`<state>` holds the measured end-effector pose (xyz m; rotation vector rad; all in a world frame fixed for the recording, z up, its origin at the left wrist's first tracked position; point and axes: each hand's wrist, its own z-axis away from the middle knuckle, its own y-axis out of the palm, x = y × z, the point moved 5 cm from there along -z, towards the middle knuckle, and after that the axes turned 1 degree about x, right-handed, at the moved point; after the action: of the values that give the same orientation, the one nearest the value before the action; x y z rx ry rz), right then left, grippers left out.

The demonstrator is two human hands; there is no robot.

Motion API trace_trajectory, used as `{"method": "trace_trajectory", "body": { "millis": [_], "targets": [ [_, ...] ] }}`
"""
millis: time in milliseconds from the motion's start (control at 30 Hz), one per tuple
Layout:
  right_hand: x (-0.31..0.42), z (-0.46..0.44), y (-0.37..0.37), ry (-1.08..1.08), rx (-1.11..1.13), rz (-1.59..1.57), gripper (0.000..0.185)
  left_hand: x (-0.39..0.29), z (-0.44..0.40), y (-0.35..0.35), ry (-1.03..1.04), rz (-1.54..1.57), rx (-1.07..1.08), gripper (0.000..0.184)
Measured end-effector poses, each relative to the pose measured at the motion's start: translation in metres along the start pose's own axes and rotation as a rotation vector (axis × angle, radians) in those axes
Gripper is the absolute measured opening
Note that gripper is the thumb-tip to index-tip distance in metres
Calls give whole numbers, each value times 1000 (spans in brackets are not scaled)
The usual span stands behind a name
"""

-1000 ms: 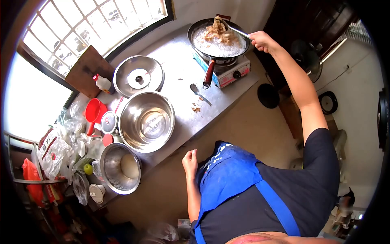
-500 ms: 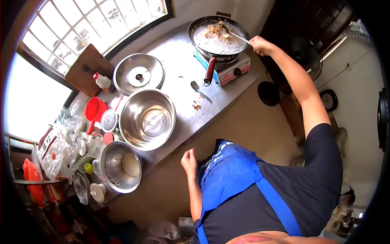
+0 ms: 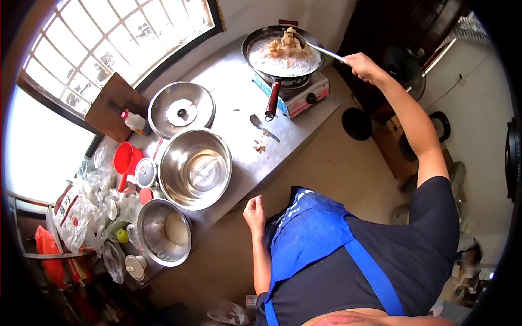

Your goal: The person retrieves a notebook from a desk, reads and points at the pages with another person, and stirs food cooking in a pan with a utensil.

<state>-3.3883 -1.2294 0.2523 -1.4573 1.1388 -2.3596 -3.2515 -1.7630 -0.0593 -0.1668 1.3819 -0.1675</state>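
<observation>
My right hand (image 3: 365,68) is closed around the handle of a long-handled ladle (image 3: 327,52). The arm is stretched out toward a dark wok (image 3: 247,56) of bubbling, foamy oil. Pale brown fried pieces (image 3: 288,42) are heaped at the ladle's far end, hiding most of its head. The wok sits on a portable gas stove (image 3: 308,98), its wooden handle (image 3: 273,100) pointing back toward me. Down by the blue apron (image 3: 310,233), my left hand (image 3: 254,216) hangs away from the counter, fingers curled in, with nothing visible in it.
On the metal counter (image 3: 239,157) lie a spoon (image 3: 265,129) and brown crumbs (image 3: 260,148). Left of them stand a large steel bowl (image 3: 222,163), a lid (image 3: 157,111), a smaller bowl with pale batter (image 3: 176,231), a red scoop (image 3: 126,157) and plastic bags (image 3: 76,217).
The fried pieces at the ladle's end now stand in a taller heap above the foam. My right hand has shifted slightly right and down in view. My left hand stays almost still.
</observation>
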Motion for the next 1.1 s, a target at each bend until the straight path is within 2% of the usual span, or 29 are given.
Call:
{"method": "trace_trajectory", "body": {
  "millis": [33, 100, 133, 233, 267, 367, 400, 433, 500, 533, 633, 667, 700, 767, 800, 833, 900, 1100],
  "targets": [
    [0, 2, -2, 4, -5, -8, 26, -1, -4, 4, -15, 16, 25, 24],
    [5, 7, -11, -131, -109, 63, 26, -17, -12, 14, -27, 25, 61, 23],
    [-1, -8, -14, -227, -157, 189, 30, -32, -19, 22, 33, 54, 90, 20],
    [18, -4, -16, -220, -232, 263, 32, -68, -53, 49, 282, 13, 164, 18],
    [18, -10, -15, -145, -213, 249, 33, -89, -62, 57, 340, -7, 174, 23],
    [7, -42, -9, -187, -262, 362, 34, -152, -88, 79, 525, 32, 150, 49],
    [2, -58, -7, -198, -216, 492, 37, -183, -88, 82, 504, 46, 159, 59],
    [-6, -63, -3, -199, -212, 493, 37, -208, -90, 87, 481, 61, 165, 70],
    [-15, -73, 1, -259, -321, 520, 38, -230, -108, 98, 680, -150, 38, 82],
    [-21, -81, 2, -260, -328, 527, 38, -236, -115, 106, 712, -225, -10, 86],
    [-19, -74, 6, -221, -272, 594, 40, -257, -124, 125, 823, -393, -51, 83],
    [-31, -88, 8, -300, -288, 654, 42, -261, -128, 130, 771, -383, -40, 70],
    [-37, -91, 10, -303, -284, 657, 42, -259, -134, 135, 766, -382, -42, 70],
    [-51, -99, 14, -235, -162, 375, 42, -256, -146, 144, 727, -421, -49, 53],
    [-43, -87, 15, -165, -157, 331, 38, -263, -144, 143, 702, -449, -71, 42],
    [-42, -90, 15, -167, -154, 331, 38, -266, -144, 142, 701, -451, -74, 42],
    [-44, -100, 24, -112, -4, 158, 38, -265, -148, 141, 678, -491, -6, 42],
    [-27, -106, 22, 36, 135, 84, 39, -262, -150, 142, 689, -455, 5, 42]
  ]
}}
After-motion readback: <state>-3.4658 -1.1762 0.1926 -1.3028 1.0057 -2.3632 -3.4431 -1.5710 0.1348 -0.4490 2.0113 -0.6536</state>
